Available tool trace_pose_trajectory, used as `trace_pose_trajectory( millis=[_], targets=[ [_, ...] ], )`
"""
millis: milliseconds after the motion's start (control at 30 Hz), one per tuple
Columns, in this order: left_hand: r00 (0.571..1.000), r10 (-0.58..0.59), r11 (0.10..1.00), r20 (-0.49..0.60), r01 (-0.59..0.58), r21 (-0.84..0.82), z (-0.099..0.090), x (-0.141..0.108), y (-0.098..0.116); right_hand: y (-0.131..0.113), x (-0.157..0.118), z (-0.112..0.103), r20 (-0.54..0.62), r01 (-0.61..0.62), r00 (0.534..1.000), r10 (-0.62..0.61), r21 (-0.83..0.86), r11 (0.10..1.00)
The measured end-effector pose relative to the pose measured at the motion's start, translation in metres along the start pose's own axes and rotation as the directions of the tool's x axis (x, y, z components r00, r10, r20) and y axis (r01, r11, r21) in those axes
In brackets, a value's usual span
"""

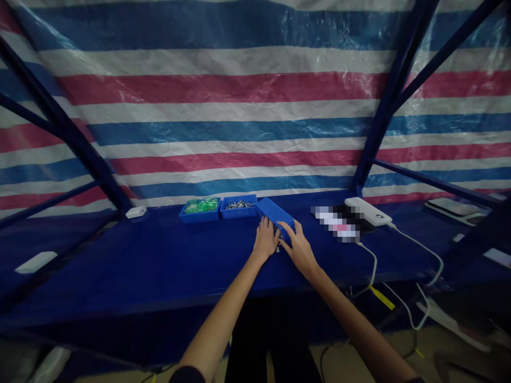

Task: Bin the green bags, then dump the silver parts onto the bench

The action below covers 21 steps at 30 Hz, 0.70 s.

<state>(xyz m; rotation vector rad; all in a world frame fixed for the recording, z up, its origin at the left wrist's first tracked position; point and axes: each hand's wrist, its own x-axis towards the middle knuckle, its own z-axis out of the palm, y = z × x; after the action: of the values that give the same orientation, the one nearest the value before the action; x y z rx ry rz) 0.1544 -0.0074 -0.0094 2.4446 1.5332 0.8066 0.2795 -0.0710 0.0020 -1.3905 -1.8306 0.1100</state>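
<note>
In front of me a blue plastic bin (273, 209) is tipped toward me on the blue table. My right hand (298, 246) grips its right side, thumb and fingers apart around the edge. My left hand (265, 238) lies at the bin's lower left edge, fingers stretched out and palm down. Small dark and shiny metal parts (278, 247) show between my hands at the bin's mouth; their exact kind is too small to tell. Left of the tilted bin stand a blue bin with small silver metal parts (239, 205) and a blue bin with green pieces (202, 205).
A phone with a blurred screen (337, 223) and a white power bank (368, 211) lie to the right, with white cables (429, 254) hanging over the table edge. White boxes (136, 212) sit at left. Blue frame posts (377, 122) and a striped sheet (239, 106) stand behind.
</note>
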Motion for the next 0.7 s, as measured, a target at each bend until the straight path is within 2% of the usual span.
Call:
trace_pose_trajectory(
  millis=[133, 200, 333, 467, 600, 700],
  targets=[
    [1.000, 0.015, 0.999, -0.025, -0.014, 0.051, -0.001, -0.002, 0.000, -0.001, 0.003, 0.002, -0.007, 0.067, 0.998, -0.067, -0.065, 0.996],
    [0.999, 0.001, 0.996, -0.048, 0.004, 0.086, -0.001, -0.002, 0.001, 0.001, 0.003, 0.002, -0.017, 0.053, 0.998, -0.053, -0.036, 0.998],
    [0.992, -0.038, 0.992, -0.122, 0.052, 0.117, 0.000, -0.002, 0.005, 0.010, 0.005, 0.002, -0.107, -0.116, 0.986, 0.128, 0.107, 0.987],
    [0.984, -0.061, 0.994, -0.167, 0.075, 0.082, 0.001, -0.002, 0.005, 0.029, 0.017, 0.001, -0.174, -0.289, 0.925, 0.337, 0.252, 0.924],
    [0.974, -0.160, 0.986, -0.160, 0.166, 0.029, 0.003, -0.001, 0.001, 0.059, 0.047, 0.005, -0.171, -0.328, 0.899, 0.403, 0.345, 0.879],
    [0.978, -0.171, 0.985, -0.118, 0.171, -0.007, 0.001, 0.001, 0.000, 0.081, 0.075, 0.014, -0.161, -0.425, 0.843, 0.513, 0.385, 0.819]
  ],
)
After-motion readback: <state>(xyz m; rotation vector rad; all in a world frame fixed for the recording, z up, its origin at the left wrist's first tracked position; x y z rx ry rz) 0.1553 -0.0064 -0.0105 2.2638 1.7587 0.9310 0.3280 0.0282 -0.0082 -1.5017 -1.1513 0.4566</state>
